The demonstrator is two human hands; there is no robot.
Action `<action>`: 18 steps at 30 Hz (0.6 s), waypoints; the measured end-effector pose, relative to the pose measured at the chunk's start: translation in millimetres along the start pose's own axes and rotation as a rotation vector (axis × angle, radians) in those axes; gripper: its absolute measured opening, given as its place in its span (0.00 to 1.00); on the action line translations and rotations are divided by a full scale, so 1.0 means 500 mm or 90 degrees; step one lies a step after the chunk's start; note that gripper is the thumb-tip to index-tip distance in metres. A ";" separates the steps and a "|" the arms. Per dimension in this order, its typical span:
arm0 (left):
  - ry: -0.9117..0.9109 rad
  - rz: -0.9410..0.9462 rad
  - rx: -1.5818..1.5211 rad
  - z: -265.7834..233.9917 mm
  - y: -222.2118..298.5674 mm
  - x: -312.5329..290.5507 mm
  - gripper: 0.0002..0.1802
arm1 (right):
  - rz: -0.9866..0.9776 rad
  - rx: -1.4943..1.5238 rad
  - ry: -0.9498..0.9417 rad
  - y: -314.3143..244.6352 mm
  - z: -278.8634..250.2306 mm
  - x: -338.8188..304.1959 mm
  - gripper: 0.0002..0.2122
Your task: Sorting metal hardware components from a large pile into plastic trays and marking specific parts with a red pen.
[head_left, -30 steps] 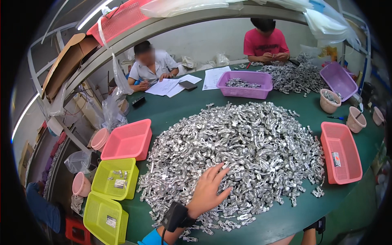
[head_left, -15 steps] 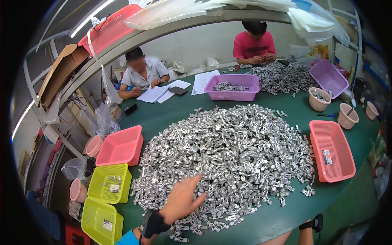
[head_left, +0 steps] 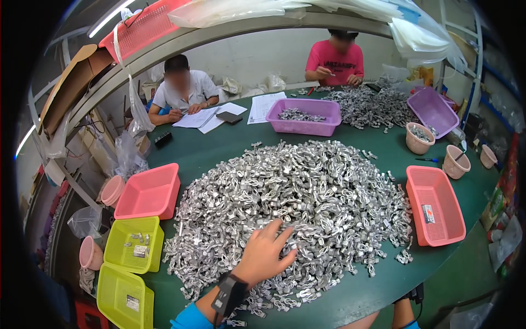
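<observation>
From the head view, the left hand [head_left: 264, 257] lies palm down on the near slope of the big heap of small silvery metal parts [head_left: 296, 203] in the middle of the green table [head_left: 219, 148], its fingers [head_left: 282, 238] spread and flat, pinching nothing. The step looks like raking through the heap for a piece; next, the fingers need to close on one part. The right hand is probably just below the frame; only a wrist shows.
</observation>
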State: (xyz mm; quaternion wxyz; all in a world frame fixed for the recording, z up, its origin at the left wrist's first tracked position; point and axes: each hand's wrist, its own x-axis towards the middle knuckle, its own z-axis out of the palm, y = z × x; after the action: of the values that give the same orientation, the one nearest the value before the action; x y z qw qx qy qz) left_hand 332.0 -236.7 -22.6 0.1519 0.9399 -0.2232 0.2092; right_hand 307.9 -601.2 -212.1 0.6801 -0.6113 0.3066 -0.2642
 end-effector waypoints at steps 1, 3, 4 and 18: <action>0.000 -0.002 -0.002 -0.004 -0.004 -0.018 0.22 | -0.001 0.002 -0.001 -0.001 0.000 0.000 0.08; -0.050 0.001 0.027 -0.013 -0.010 -0.060 0.21 | -0.004 0.001 0.000 -0.003 -0.002 0.002 0.08; -0.045 0.016 0.090 -0.011 -0.020 -0.088 0.20 | -0.003 0.000 0.000 -0.005 -0.001 0.001 0.08; 0.013 -0.015 0.017 -0.047 0.028 -0.048 0.23 | -0.017 0.003 0.019 -0.007 -0.043 -0.013 0.08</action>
State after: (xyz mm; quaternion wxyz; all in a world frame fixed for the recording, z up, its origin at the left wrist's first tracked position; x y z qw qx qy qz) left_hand 298.4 -231.1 -10.7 0.1438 0.9421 -0.2079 0.2202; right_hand 287.9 -611.3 -209.6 0.6735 -0.6094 0.3080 -0.2831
